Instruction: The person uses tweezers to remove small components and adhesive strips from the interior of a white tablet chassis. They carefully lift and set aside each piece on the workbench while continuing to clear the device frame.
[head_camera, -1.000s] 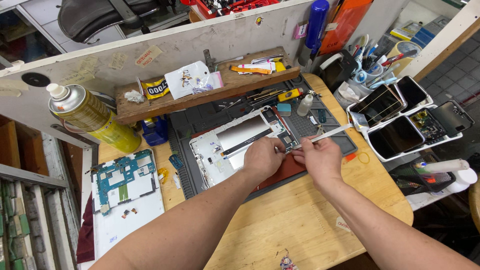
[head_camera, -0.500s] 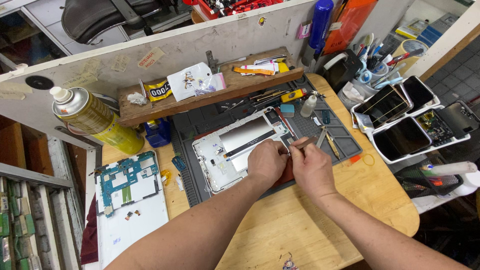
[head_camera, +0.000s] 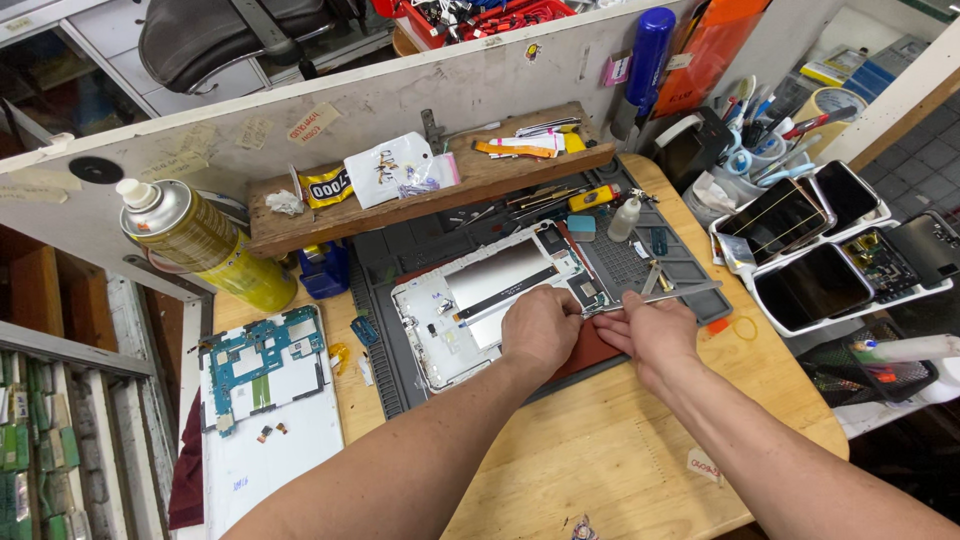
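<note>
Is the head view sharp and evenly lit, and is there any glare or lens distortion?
Head view: sharp and evenly lit around the left hand and right hand on the opened white tablet shell; soft glare on the dark phone screens in the white tray; the wide lens bends the white partition board and enlarges the yellow spray can near the edge.

Bare wood (head_camera: 600, 450) near; shelf (head_camera: 430, 195) probably blocks behind

- Left hand (head_camera: 541, 328): covers the tablet's (head_camera: 480, 305) lower right corner.
- Right hand (head_camera: 650, 335): fingertips hidden; what they pinch unclear.
- Spray can (head_camera: 205, 245): base behind the table edge.
- Chair (head_camera: 230, 30): cut off at the top.
</note>
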